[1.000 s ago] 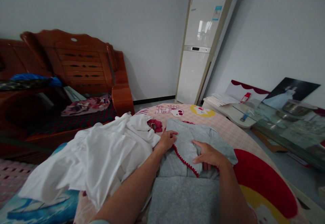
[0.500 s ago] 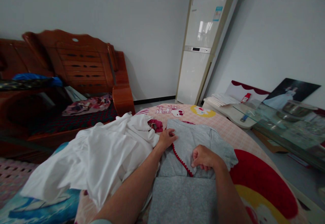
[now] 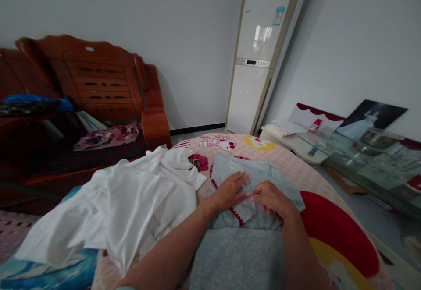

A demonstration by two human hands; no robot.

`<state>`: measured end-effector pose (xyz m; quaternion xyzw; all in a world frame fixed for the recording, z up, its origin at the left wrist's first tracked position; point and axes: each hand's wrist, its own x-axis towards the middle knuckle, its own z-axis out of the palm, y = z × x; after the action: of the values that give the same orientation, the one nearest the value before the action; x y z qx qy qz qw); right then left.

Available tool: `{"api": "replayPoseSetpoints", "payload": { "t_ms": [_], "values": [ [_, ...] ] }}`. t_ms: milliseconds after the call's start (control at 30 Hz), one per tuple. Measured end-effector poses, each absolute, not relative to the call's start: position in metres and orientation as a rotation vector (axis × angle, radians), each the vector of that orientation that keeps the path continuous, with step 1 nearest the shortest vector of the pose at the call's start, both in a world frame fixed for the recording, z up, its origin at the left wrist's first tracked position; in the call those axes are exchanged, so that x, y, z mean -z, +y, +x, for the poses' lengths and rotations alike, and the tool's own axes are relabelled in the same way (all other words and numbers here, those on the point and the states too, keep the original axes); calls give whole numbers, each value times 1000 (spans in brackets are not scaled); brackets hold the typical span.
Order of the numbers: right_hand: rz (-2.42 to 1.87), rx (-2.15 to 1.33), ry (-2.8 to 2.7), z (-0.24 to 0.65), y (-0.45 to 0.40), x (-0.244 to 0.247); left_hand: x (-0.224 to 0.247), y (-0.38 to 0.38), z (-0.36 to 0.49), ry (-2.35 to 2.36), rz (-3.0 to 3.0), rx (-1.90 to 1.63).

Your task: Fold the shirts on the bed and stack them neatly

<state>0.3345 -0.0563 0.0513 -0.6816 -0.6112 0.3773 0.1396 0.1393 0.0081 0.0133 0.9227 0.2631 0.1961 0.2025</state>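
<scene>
A grey garment (image 3: pixel 237 255) with scalloped red trim lies spread on a round surface with a pink checked cover (image 3: pixel 286 160). My left hand (image 3: pixel 232 189) rests over the garment's upper part, fingers apart and slightly blurred. Just right of it, my right hand (image 3: pixel 268 196) is closed, with thumb and fingers pinched together low over the cloth; what lies between the fingertips is too small to make out. A heap of white cloth (image 3: pixel 141 193) lies left of the grey garment, with a small dark pink cloth (image 3: pixel 199 161) at its far edge.
A wooden sofa (image 3: pixel 98 79) holding folded cloths stands at the left. An upright white air conditioner (image 3: pixel 248 88) is in the far corner. On the right, a glass table (image 3: pixel 358 171) carries metal bowls (image 3: pixel 381 139), near a photo print (image 3: pixel 371 119).
My left hand has moved right across the grey garment, close to my right hand, and its fingers have spread. Red trim now shows beneath my right hand. The view has shifted slightly.
</scene>
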Motion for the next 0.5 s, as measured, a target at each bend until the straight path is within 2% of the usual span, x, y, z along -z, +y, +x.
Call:
{"api": "replayPoseSetpoints", "payload": {
  "t_ms": [100,167,233,367,500],
  "values": [
    [-2147,-486,-1562,362,-59,-60,-6,2,142,665,2733,-203],
    [-2316,-83,-1363,382,-63,-62,-3,2,141,654,2773,-100],
    [-2475,130,-1240,400,-69,-58,-3,2,140,655,2779,-63],
    [-2710,9,-1209,425,-79,-36,-5,3,139,657,2771,-70],
    [-2689,-58,-1172,445,-84,-18,-4,3,140,651,2743,-70]
  ]
}}
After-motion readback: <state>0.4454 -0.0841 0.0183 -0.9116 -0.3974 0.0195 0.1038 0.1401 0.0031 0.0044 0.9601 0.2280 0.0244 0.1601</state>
